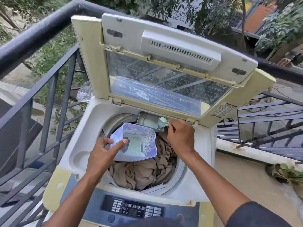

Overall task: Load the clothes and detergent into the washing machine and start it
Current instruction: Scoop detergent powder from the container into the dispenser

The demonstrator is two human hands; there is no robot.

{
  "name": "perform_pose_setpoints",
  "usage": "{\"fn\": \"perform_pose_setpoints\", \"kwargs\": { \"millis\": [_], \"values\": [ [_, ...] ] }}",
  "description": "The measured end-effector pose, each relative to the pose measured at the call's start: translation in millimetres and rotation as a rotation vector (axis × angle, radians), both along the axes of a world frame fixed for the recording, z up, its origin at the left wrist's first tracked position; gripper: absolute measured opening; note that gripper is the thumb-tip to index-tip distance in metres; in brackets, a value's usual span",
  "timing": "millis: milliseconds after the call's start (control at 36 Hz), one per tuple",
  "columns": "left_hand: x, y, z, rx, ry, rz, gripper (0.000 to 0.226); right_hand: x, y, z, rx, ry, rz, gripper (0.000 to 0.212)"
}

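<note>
I pinch the small pale-green plastic scoop (164, 121) in my right hand (180, 136), tipping powder into the grey detergent drawer (148, 119) at the tub's back rim. My left hand (105, 151) grips the clear plastic detergent tub (136, 143) over the beige clothes (141, 172); I'd keep it level and empty the scoop slowly.

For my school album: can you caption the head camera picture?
Right hand tips pale green scoop into detergent drawer; left hand holds clear plastic tub over brown clothes.
</note>
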State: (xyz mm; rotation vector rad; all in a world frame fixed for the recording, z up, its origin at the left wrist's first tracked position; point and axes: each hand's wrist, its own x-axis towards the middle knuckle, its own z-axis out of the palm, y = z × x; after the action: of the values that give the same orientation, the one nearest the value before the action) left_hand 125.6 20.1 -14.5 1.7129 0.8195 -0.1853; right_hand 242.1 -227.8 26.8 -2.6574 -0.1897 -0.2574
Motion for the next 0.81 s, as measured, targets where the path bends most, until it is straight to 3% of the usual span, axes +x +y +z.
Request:
{"fn": "perform_pose_setpoints", "kwargs": {
  "millis": [500,694,806],
  "values": [
    [-2.6,4.9,-2.9,-0.019,-0.008,0.005,0.080,-4.6,-3.0,15.1,-0.192,-0.025,0.193,0.030],
    [-7.8,9.5,-6.6,-0.033,-0.029,0.002,0.079,-26.8,0.0,30.6,0.108,-0.223,0.159,0.019],
    [-14.3,11.1,-4.9,-0.025,-0.063,-0.032,0.081,-45.3,4.1,33.5,0.219,-0.157,0.264,0.016]
  ]
}}
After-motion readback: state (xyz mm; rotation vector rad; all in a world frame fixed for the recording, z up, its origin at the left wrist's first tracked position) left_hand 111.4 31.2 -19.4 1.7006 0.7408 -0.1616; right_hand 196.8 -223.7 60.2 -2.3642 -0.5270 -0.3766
